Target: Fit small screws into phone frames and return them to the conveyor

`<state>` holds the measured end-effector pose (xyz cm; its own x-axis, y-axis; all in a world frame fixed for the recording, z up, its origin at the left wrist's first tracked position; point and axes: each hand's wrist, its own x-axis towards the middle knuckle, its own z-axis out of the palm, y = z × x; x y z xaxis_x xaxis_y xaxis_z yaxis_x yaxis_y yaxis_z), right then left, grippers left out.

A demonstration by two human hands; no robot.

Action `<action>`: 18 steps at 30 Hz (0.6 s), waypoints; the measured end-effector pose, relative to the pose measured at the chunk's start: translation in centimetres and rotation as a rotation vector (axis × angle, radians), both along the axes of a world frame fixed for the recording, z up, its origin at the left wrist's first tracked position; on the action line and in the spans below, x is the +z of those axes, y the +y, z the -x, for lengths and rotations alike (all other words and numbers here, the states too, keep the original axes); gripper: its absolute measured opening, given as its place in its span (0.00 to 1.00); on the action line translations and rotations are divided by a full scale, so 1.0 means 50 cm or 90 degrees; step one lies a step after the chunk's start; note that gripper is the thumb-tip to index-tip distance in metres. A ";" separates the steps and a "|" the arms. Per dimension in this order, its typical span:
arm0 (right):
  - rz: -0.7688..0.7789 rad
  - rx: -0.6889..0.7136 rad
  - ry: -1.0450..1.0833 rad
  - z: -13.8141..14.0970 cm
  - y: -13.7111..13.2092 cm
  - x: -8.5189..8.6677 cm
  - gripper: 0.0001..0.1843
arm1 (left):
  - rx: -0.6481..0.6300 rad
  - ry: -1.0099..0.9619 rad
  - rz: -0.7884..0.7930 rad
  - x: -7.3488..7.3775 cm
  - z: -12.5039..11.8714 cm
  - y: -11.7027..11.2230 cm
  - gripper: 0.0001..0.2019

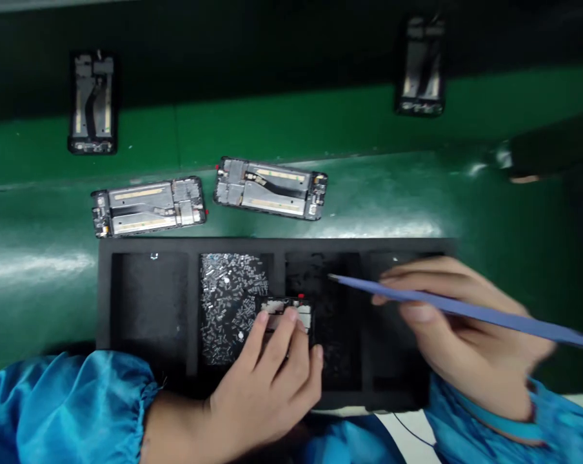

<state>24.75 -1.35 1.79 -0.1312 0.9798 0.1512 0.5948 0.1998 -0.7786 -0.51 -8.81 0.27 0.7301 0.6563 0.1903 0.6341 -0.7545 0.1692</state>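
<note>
My left hand (276,380) is closed over an opened phone (298,316), its fingers across the top face and the thumb side by the edge. Most of that phone is hidden under the hand; a small red tab shows at its upper edge. It is held above a black tray (272,245), between the compartment of small metal pieces (228,303) and the one to its right. My right hand (470,328) grips blue tweezers (436,301) between thumb and fingers. Their thin tip points left, above the third compartment, apart from the phone.
Two opened phones (149,207) (272,188) lie behind the tray on the green surface (378,193). Farther back are an upright-lying phone (93,103) at left and another phone (422,64) at right. A dark shape (553,148) juts in from the right.
</note>
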 end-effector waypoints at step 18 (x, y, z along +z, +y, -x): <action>0.035 0.040 0.019 -0.007 -0.009 -0.026 0.11 | -0.003 0.021 -0.007 -0.014 -0.005 -0.010 0.21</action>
<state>25.12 -1.83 0.49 -0.1885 0.9768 0.1015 0.5592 0.1917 -0.8065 -0.26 -9.30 -0.42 0.7395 0.6502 0.1741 0.6350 -0.7597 0.1401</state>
